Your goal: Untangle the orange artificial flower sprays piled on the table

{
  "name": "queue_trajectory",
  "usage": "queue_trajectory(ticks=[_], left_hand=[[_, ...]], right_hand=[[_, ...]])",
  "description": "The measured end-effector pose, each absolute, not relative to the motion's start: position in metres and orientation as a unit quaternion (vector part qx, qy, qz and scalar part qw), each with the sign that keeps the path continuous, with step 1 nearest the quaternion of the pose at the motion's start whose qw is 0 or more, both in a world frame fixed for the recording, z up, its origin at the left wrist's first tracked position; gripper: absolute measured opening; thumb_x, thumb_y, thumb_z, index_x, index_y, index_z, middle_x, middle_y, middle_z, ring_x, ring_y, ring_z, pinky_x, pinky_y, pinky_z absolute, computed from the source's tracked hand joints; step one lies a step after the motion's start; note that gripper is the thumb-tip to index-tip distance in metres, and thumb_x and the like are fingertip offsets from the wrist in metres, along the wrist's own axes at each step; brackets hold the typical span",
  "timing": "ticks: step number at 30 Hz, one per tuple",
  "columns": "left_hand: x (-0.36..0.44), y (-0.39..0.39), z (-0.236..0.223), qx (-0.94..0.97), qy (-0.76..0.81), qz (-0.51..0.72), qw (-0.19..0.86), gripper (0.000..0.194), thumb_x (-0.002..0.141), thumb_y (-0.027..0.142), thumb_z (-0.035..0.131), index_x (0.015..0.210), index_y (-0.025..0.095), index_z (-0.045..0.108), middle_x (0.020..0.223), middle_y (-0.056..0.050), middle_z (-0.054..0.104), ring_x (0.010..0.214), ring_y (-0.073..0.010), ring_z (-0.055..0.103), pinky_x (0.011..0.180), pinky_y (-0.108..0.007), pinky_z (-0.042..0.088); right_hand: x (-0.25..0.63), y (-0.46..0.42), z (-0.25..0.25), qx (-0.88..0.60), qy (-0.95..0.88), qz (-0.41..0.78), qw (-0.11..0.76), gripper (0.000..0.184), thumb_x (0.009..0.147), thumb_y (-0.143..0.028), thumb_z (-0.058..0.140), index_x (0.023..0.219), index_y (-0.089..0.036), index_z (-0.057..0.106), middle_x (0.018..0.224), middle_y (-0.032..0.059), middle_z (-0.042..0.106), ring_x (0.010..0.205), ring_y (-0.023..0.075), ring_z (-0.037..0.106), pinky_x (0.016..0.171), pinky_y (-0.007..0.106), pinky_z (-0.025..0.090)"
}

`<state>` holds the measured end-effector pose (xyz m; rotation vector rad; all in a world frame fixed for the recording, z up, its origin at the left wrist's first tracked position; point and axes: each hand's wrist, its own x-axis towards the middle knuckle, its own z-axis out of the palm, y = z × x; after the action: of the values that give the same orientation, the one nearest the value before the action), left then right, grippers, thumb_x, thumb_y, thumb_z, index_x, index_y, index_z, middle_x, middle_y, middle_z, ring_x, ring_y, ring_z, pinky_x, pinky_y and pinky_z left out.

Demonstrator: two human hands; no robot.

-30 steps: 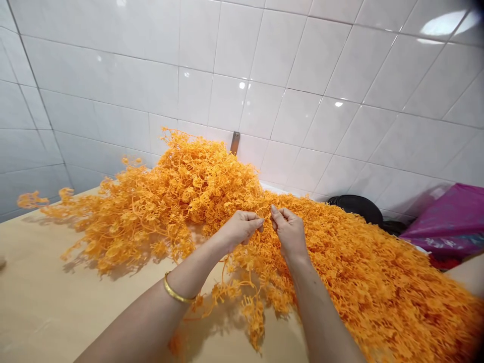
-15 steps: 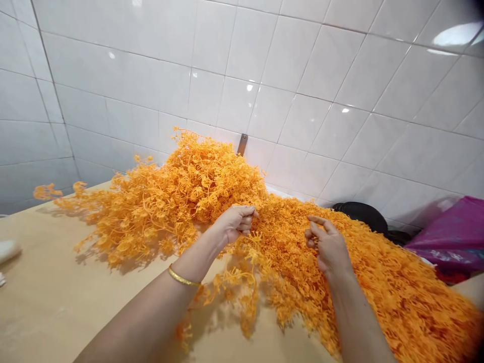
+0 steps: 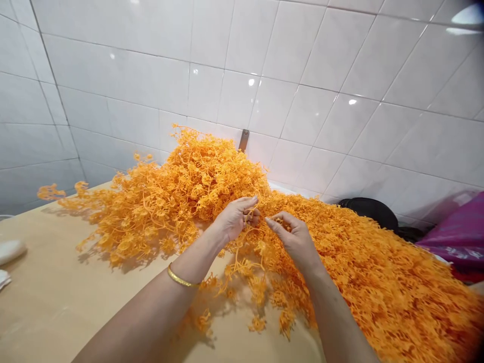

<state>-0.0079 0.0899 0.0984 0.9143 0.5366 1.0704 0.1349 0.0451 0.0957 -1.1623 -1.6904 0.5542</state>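
Observation:
My left hand (image 3: pixel 239 218), with a gold bangle at its wrist, is closed on an orange artificial flower sprig (image 3: pixel 245 264). The sprig's branches hang below the hand over the table. Close by on the right, my right hand (image 3: pixel 293 237) has thumb and forefinger brought close together, pointing at the left hand; anything between its fingertips is too small to name. Behind my left hand rises a bushy heap of orange sprigs (image 3: pixel 185 186). A denser pile of orange pieces (image 3: pixel 378 282) spreads under and beyond my right hand.
The tan table (image 3: pixel 45 302) meets a white tiled wall (image 3: pixel 227 96). A metal bracket (image 3: pixel 244 140) sticks up behind the heap. At the right back are a black round object (image 3: pixel 372 213) and a purple bag (image 3: pixel 457 229). A white object (image 3: pixel 11 250) lies at the left edge.
My right hand has moved left from over the dense pile to beside my left hand. The left hand's fingers have shifted a little, and the hanging sprig has swung slightly.

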Motion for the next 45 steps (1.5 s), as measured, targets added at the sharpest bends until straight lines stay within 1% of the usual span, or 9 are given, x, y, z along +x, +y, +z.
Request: queue_trajectory(ticks=[2,5,9,14,21,26,29,32,45], left_hand=[[-0.006,0.089,0.096,0.449,0.274,0.462,0.714,0.033,0.060,0.035,0.066,0.083,0.015,0.054,0.072,-0.002,0.057,0.062,-0.0094,0.053,0.054,-0.021,0.037],[0.000,0.085,0.091,0.506,0.299,0.396,0.706,0.039,0.051,0.027,0.072,0.084,0.015,0.056,0.078,-0.003,0.058,0.069,-0.0108,0.054,0.057,-0.022,0.038],[0.012,0.079,0.082,0.537,0.273,0.345,0.720,0.025,0.051,0.020,0.069,0.071,0.014,0.056,0.063,0.002,0.053,0.050,-0.0063,0.047,0.048,-0.021,0.034],[0.017,0.076,0.077,0.547,0.268,0.345,0.714,0.023,0.055,0.026,0.066,0.063,0.014,0.048,0.057,0.003,0.052,0.034,-0.0003,0.026,0.037,-0.019,0.014],[0.018,0.077,0.075,0.542,0.305,0.377,0.687,0.009,0.055,0.014,0.057,0.059,0.015,0.049,0.044,0.006,0.041,0.037,-0.0038,0.034,0.037,-0.018,0.022],[0.018,0.076,0.076,0.539,0.318,0.337,0.703,0.009,0.056,0.013,0.056,0.058,0.015,0.047,0.045,0.005,0.041,0.034,-0.0029,0.030,0.035,-0.018,0.016],[0.015,0.075,0.079,0.533,0.311,0.316,0.721,0.014,0.057,0.020,0.061,0.064,0.015,0.050,0.045,0.007,0.038,0.032,-0.0009,0.019,0.036,-0.020,0.007],[0.011,0.075,0.085,0.548,0.311,0.313,0.711,0.018,0.058,0.026,0.064,0.068,0.014,0.053,0.044,0.006,0.038,0.034,-0.0015,0.018,0.038,-0.021,0.005],[0.000,0.068,0.103,0.620,0.239,0.288,0.689,0.031,0.061,0.041,0.063,0.074,0.012,0.061,0.041,0.008,0.030,0.037,-0.0027,0.017,0.039,-0.021,0.008]], right_hand=[[0.140,0.046,0.095,-0.491,-0.652,0.216,0.536,0.027,0.073,-0.042,0.052,0.062,-0.017,0.048,0.054,-0.0040,0.037,0.049,0.0078,0.031,0.047,0.020,0.026],[0.143,0.045,0.098,-0.481,-0.642,0.210,0.558,0.027,0.074,-0.042,0.050,0.062,-0.017,0.047,0.055,-0.0037,0.039,0.049,0.0080,0.032,0.047,0.020,0.027],[0.139,0.041,0.102,-0.460,-0.676,0.214,0.534,0.023,0.076,-0.036,0.048,0.064,-0.017,0.051,0.058,-0.0024,0.045,0.053,0.0085,0.038,0.050,0.020,0.031],[0.141,0.040,0.103,-0.478,-0.662,0.217,0.535,0.023,0.076,-0.036,0.048,0.063,-0.017,0.047,0.055,-0.0033,0.042,0.049,0.0078,0.036,0.046,0.019,0.030],[0.142,0.044,0.099,-0.486,-0.718,0.187,0.461,0.017,0.069,-0.035,0.055,0.072,-0.018,0.056,0.069,0.0006,0.057,0.065,0.0137,0.051,0.060,0.023,0.038],[0.144,0.042,0.098,-0.503,-0.730,0.140,0.440,0.017,0.074,-0.030,0.049,0.063,-0.018,0.055,0.059,-0.0013,0.054,0.057,0.0110,0.047,0.053,0.021,0.034],[0.151,0.041,0.102,-0.517,-0.705,0.104,0.474,0.020,0.073,-0.033,0.050,0.061,-0.018,0.051,0.054,-0.0032,0.044,0.049,0.0085,0.037,0.046,0.020,0.028],[0.156,0.040,0.105,-0.535,-0.652,0.094,0.528,0.024,0.073,-0.037,0.051,0.059,-0.018,0.047,0.051,-0.0048,0.035,0.045,0.0071,0.028,0.043,0.020,0.023],[0.142,0.044,0.097,-0.487,-0.488,0.124,0.714,0.024,0.069,-0.035,0.057,0.060,-0.017,0.045,0.055,-0.0060,0.031,0.047,0.0059,0.025,0.044,0.021,0.021]])
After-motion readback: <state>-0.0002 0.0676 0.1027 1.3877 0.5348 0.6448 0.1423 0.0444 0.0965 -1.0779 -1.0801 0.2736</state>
